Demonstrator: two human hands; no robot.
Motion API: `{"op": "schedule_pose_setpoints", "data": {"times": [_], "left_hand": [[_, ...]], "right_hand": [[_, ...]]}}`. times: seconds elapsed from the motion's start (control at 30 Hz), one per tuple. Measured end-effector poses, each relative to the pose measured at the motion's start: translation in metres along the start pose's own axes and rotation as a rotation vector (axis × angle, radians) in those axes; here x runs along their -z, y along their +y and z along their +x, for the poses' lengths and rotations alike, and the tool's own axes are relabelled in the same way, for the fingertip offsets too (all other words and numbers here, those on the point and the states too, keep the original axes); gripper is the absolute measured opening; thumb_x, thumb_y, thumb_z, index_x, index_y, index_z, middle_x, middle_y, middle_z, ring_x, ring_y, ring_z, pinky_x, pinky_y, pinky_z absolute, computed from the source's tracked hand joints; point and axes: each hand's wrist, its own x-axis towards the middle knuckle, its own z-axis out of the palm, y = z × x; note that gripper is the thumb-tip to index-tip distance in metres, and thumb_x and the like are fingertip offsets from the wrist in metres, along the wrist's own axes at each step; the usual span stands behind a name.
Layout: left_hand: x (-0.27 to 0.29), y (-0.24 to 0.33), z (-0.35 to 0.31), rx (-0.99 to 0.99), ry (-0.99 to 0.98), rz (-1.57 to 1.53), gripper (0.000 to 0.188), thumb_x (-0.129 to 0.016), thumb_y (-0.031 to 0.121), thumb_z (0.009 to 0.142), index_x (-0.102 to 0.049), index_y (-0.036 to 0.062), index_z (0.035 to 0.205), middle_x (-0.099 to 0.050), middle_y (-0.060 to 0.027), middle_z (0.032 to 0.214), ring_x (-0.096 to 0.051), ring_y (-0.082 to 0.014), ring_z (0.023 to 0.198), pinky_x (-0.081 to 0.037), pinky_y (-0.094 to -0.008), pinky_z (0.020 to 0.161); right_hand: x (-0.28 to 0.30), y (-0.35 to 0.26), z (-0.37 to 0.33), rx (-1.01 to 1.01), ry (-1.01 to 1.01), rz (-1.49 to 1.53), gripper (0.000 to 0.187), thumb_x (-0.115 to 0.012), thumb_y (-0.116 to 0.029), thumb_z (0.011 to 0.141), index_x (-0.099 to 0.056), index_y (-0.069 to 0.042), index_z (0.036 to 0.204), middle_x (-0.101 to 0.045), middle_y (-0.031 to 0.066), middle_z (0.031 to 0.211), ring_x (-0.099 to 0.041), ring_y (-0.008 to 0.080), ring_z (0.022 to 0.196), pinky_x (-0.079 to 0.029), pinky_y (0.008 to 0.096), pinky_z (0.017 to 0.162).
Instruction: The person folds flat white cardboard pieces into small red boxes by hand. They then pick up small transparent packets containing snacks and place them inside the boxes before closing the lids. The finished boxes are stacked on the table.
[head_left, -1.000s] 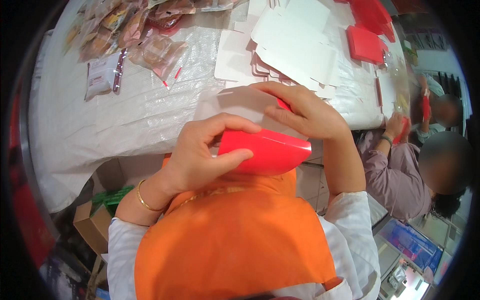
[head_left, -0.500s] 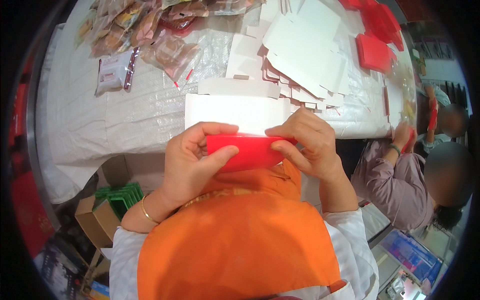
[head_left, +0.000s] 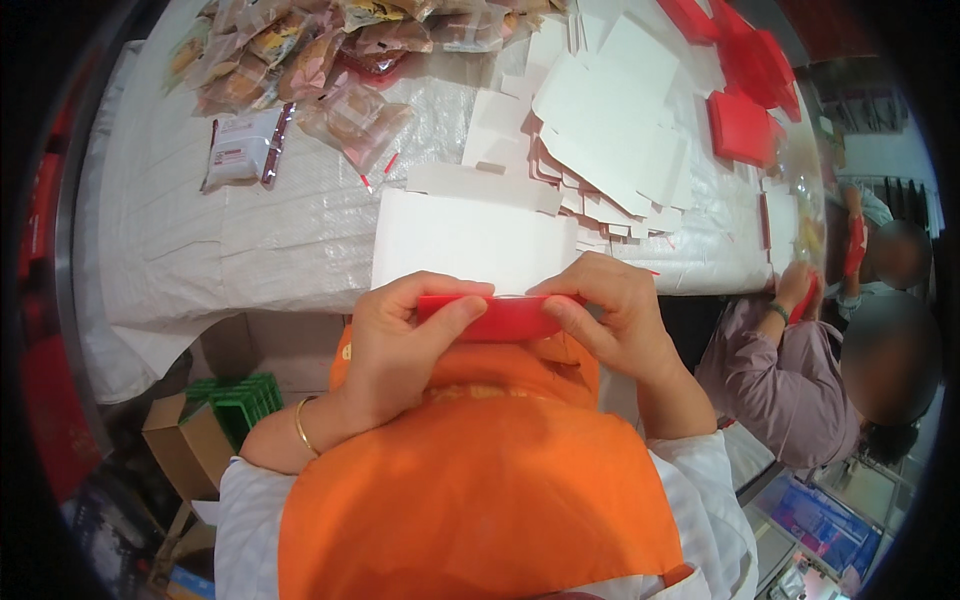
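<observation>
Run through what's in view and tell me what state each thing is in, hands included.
Left hand: pinching the card's left side
Right hand: pinching its right side
Red-and-white card: bent, red strip nearest the person, white panel beyond
White card sheets: flat, loosely piled
Red box: folded into shape
Clear packets: filled, heaped
White packet: filled, lying on the table cover

carton (head_left: 475,245): smooth card, matt inside | table cover (head_left: 270,235): creased, glossy plastic | bracelet (head_left: 300,425): shiny metal
</observation>
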Motion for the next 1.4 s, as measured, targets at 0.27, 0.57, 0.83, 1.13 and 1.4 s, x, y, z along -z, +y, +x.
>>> {"op": "schedule_pose_setpoints", "data": {"times": [0.27, 0.57, 0.83, 1.13, 1.4], "left_hand": [[0.002, -0.005, 0.001, -0.149, -0.025, 0.0, 0.033, -0.06, -0.003, 0.089, -0.052, 0.0003, 0.12, -0.063, -0.0067, 0.097, -0.059, -0.0083, 0.087, -0.05, -0.023, 0.076], [0.009, -0.019, 0.013, -0.091, 0.056, -0.093, 0.02, -0.06, 0.001, 0.089, -0.053, 0.0003, 0.108, -0.061, -0.0067, 0.099, -0.058, -0.009, 0.093, -0.049, -0.0245, 0.08], [0.011, -0.02, 0.021, -0.154, 0.085, -0.184, 0.024, -0.054, -0.002, 0.092, -0.049, -0.0005, 0.115, -0.06, -0.0077, 0.104, -0.057, -0.0093, 0.096, -0.048, -0.0245, 0.084], [0.008, -0.016, 0.019, -0.063, 0.081, -0.246, 0.027, -0.052, -0.002, 0.092, -0.046, -0.0009, 0.118, -0.059, -0.0098, 0.109, -0.057, -0.0112, 0.1, -0.048, -0.0261, 0.088], [0.007, -0.014, 0.013, -0.009, 0.116, -0.256, 0.025, -0.054, -0.001, 0.091, -0.047, -0.0018, 0.115, -0.059, -0.011, 0.108, -0.058, -0.0127, 0.099, -0.048, -0.027, 0.087]], "right_hand": [[0.005, 0.014, 0.03, 0.071, 0.153, -0.019, 0.018, -0.052, -0.007, 0.091, -0.067, -0.001, 0.099, -0.066, 0.0132, 0.089, -0.063, 0.0236, 0.078, -0.049, 0.0314, 0.071], [-0.023, 0.071, 0.122, -0.031, -0.15, -0.479, 0.027, -0.049, -0.022, 0.096, -0.062, 0.001, 0.093, -0.063, 0.0167, 0.083, -0.059, 0.0261, 0.073, -0.047, 0.0354, 0.068], [-0.005, 0.039, 0.123, -0.245, -0.365, -0.132, 0.027, -0.051, -0.024, 0.096, -0.064, 0.0, 0.099, -0.06, 0.0066, 0.073, -0.052, 0.0138, 0.067, -0.043, 0.0297, 0.065], [-0.004, 0.013, 0.084, -0.063, -0.308, 0.221, 0.025, -0.056, -0.009, 0.092, -0.066, -0.003, 0.114, -0.064, 0.0082, 0.109, -0.059, 0.016, 0.095, -0.048, 0.0258, 0.077], [-0.007, -0.004, 0.07, -0.119, -0.197, 0.187, 0.022, -0.058, -0.004, 0.088, -0.067, -0.002, 0.107, -0.066, 0.0087, 0.102, -0.061, 0.0162, 0.09, -0.05, 0.0272, 0.072]]}}
